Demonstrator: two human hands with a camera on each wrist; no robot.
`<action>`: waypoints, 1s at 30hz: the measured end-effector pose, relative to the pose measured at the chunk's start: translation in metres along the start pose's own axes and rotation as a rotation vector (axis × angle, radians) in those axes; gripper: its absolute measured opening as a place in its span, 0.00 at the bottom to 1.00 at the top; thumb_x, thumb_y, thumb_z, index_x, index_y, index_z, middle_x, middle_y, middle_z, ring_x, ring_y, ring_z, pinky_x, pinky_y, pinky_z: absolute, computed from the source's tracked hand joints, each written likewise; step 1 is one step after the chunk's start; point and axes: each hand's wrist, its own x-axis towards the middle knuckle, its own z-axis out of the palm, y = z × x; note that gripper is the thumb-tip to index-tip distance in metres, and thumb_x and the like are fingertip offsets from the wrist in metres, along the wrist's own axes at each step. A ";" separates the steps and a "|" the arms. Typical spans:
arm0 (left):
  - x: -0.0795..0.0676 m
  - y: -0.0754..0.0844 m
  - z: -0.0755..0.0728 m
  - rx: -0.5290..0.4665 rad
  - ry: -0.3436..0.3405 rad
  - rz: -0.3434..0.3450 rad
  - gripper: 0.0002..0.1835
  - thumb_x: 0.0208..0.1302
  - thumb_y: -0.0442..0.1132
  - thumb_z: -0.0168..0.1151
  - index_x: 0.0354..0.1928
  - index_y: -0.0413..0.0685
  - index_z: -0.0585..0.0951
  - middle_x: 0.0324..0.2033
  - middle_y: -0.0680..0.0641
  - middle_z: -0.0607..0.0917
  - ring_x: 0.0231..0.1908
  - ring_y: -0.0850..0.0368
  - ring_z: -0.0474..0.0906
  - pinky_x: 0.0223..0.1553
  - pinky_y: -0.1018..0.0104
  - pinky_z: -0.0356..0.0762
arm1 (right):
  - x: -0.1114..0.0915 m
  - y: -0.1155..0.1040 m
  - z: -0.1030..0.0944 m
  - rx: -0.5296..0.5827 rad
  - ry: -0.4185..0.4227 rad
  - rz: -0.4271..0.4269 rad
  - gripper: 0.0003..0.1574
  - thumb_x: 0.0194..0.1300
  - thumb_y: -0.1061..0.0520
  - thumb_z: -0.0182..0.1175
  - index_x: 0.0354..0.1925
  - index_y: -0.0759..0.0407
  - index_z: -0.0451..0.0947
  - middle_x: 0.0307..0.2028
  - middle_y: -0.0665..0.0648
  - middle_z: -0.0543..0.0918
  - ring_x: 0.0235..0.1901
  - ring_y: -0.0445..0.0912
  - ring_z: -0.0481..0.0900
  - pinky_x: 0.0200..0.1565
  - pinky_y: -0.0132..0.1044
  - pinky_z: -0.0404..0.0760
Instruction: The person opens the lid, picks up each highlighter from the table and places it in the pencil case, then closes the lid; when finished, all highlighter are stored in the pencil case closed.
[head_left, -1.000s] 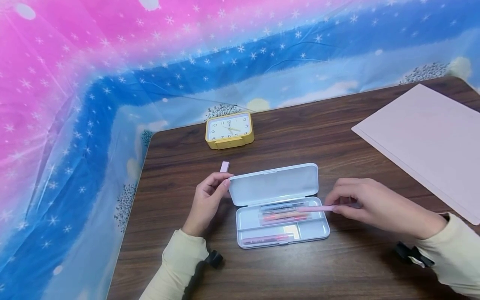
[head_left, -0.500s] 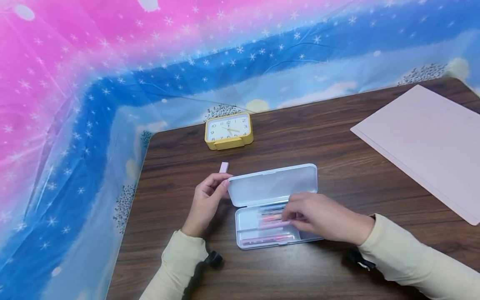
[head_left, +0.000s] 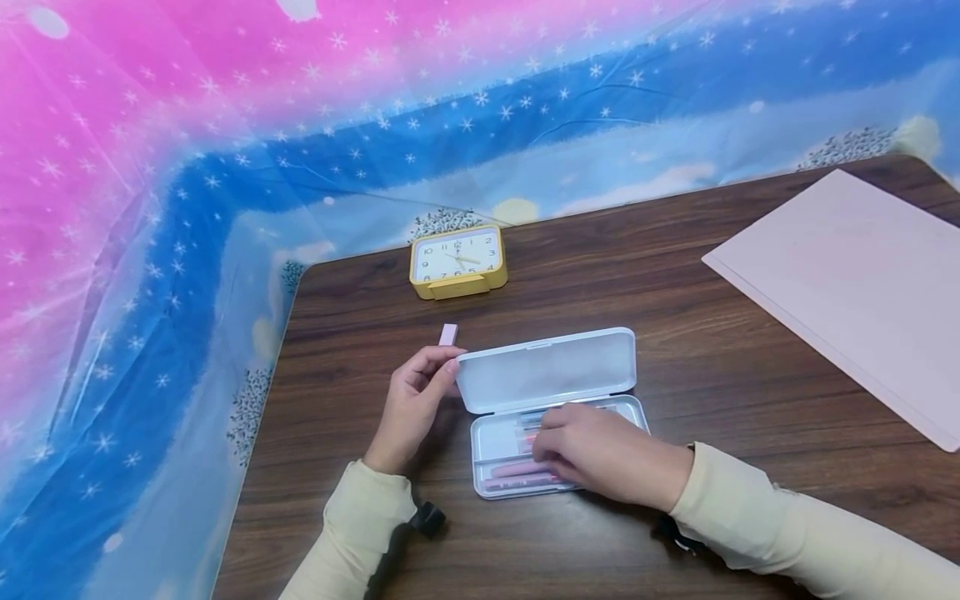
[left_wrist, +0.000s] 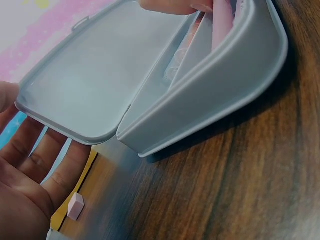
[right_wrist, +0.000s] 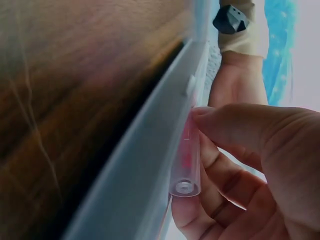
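Note:
A white pencil case (head_left: 480,450) lies with its lid raised on the table. My left hand (head_left: 414,404) holds the lid's left corner, thumb on one face and fingers behind it in the left wrist view. My right hand (head_left: 607,450) is down in the case with curled fingers, at the right end of a pink pen (head_left: 517,469) in the front compartment. Beside that pen lies another pink pen (head_left: 517,482) with a clear end (right_wrist: 184,186), near my thumb in the right wrist view. Several pens (head_left: 528,423) sit in the back compartment, partly hidden by the right hand.
A small pink block (head_left: 447,334) lies just beyond my left fingers. Farther back stands a yellow clock (head_left: 459,262). A flat pale pink folder or board (head_left: 847,292) lies at the right of the brown wooden table (head_left: 337,333). A patterned cloth hangs behind.
My right hand has moved left from beyond the case's right side into it, bringing the pink pen down into the front compartment. The left hand stays on the lid.

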 end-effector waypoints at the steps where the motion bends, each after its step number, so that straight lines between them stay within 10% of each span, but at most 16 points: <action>1: 0.000 0.000 0.000 0.001 0.001 0.002 0.14 0.73 0.41 0.57 0.54 0.42 0.79 0.44 0.48 0.83 0.42 0.53 0.80 0.46 0.63 0.84 | 0.001 -0.001 0.001 -0.017 -0.001 -0.005 0.05 0.60 0.58 0.66 0.33 0.46 0.81 0.30 0.43 0.77 0.32 0.38 0.76 0.36 0.34 0.79; 15: 0.000 0.001 0.000 0.000 0.004 0.008 0.14 0.73 0.41 0.57 0.54 0.42 0.79 0.44 0.48 0.84 0.41 0.53 0.81 0.45 0.63 0.85 | -0.005 0.004 -0.022 0.104 0.023 0.084 0.11 0.61 0.57 0.67 0.44 0.49 0.84 0.38 0.44 0.82 0.36 0.36 0.77 0.40 0.34 0.81; 30: -0.001 0.003 0.001 -0.001 0.006 -0.016 0.14 0.72 0.42 0.58 0.53 0.43 0.80 0.44 0.48 0.84 0.41 0.53 0.81 0.46 0.59 0.85 | -0.030 0.060 -0.090 0.176 0.379 0.331 0.12 0.62 0.64 0.66 0.42 0.48 0.83 0.35 0.42 0.83 0.32 0.35 0.77 0.33 0.28 0.79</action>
